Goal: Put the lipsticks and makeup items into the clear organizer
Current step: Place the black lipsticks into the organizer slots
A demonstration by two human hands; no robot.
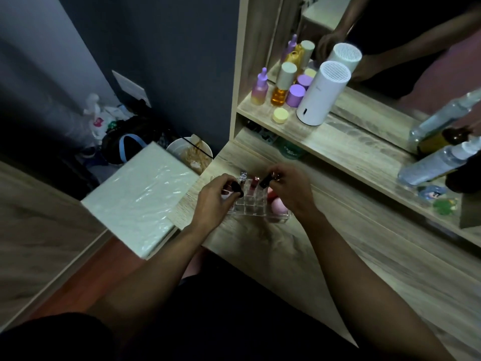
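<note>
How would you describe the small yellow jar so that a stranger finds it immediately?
Look at the wooden shelf below the mirror. Left of the tall white cylinder stands a group of bottles; the yellow jar sits in front of them, the only low, flat, round container there.

Bedroom: vanity mirror (390, 61), cosmetics shelf (338, 142)

Both hands work over a clear organizer (250, 208) that sits on a wooden dressing table (338, 256). The left hand (216, 198) pinches a black lipstick (237, 189) over the organizer's left side. The right hand (291, 188) grips another dark lipstick (265, 180) above its far right part. A red lipstick (253, 184) stands upright in a slot between the hands, and a pink sponge (279, 206) lies in the right compartment. On the far shelf (338, 142) stand a white cylinder (321, 93) and purple bottles (295, 95).
</note>
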